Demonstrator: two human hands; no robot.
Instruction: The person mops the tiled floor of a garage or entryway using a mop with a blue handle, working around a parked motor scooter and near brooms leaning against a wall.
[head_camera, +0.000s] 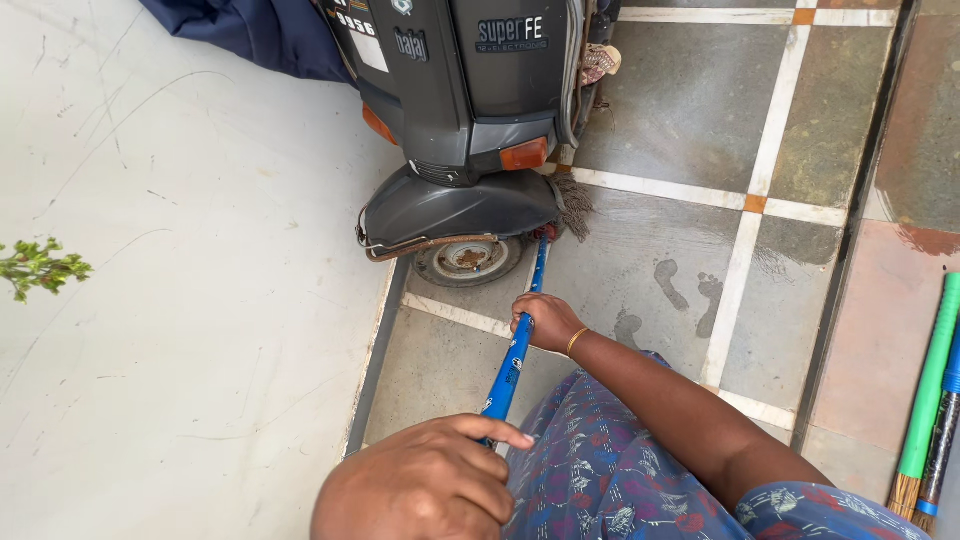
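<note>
Both my hands grip a long blue mop handle that runs away from me over the tiled floor. My left hand is closed around its near end at the bottom of the view. Farther up the handle, my right hand, with a gold bangle on the wrist, is wrapped around it. The stringy grey mop head lies on the floor right beside the rear wheel of a parked grey scooter. My patterned blue garment fills the lower middle.
The grey stone tiles with white joints look wet and carry dark footprints. A pale wall surface fills the left, with a leafy sprig. Green and blue broom handles lean at the right edge. Dark blue cloth hangs by the scooter.
</note>
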